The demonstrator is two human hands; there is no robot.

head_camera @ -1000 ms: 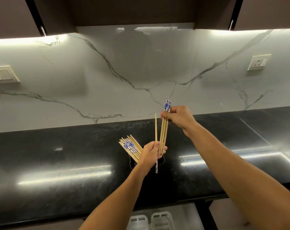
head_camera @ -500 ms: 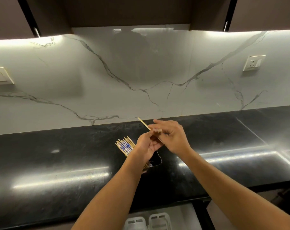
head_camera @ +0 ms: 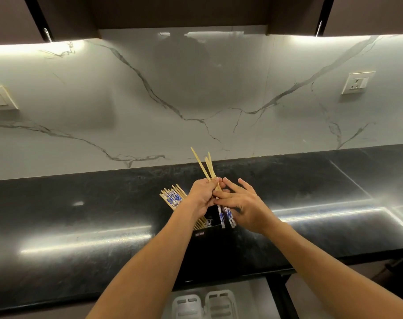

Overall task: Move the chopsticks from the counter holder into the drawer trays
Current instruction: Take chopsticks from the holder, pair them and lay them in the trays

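My left hand [head_camera: 201,195] is closed around a few wooden chopsticks [head_camera: 206,168] whose thin tips point up and away, while their blue-and-white patterned ends [head_camera: 227,215] stick out below. My right hand [head_camera: 244,204] touches the same bundle from the right, fingers spread over the lower part. Just under both hands stands a black holder [head_camera: 201,234] on the dark counter. Several more chopsticks [head_camera: 172,198] lean out of it to the left, patterned ends up. At the bottom edge, white drawer trays [head_camera: 204,303] show in the open drawer.
The black stone counter [head_camera: 80,226] runs the full width, with a marble backsplash behind it. A wall socket [head_camera: 357,82] is at the right and a switch plate [head_camera: 0,99] at the left. Dark upper cabinets hang overhead.
The right hand brought its chopsticks down from a raised position and joined them to the left hand. The bundle now sits in the left hand, tips up, right hand resting against it.
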